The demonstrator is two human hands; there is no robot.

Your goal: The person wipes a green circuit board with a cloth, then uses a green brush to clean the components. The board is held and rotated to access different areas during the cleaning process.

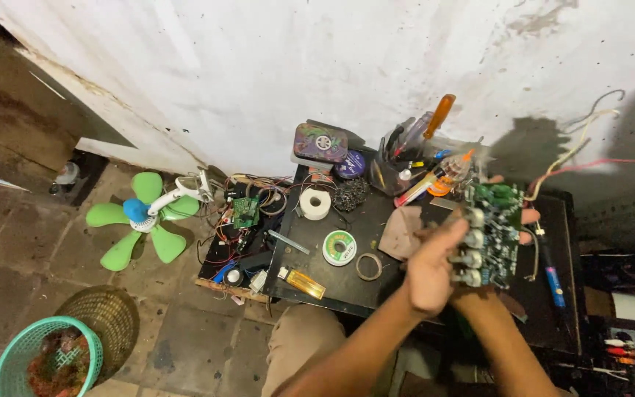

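Holding a green circuit board [494, 231] above the black table [347, 279], your left hand [431, 268] grips its knobbed near edge; your right hand [527, 217] clasps its far side.

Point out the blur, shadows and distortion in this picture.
Head view: the left hand and the circuit board are motion-blurred; a dark shadow falls on the wall at right; the wide lens bends the wall's base; the green fan is sharper.
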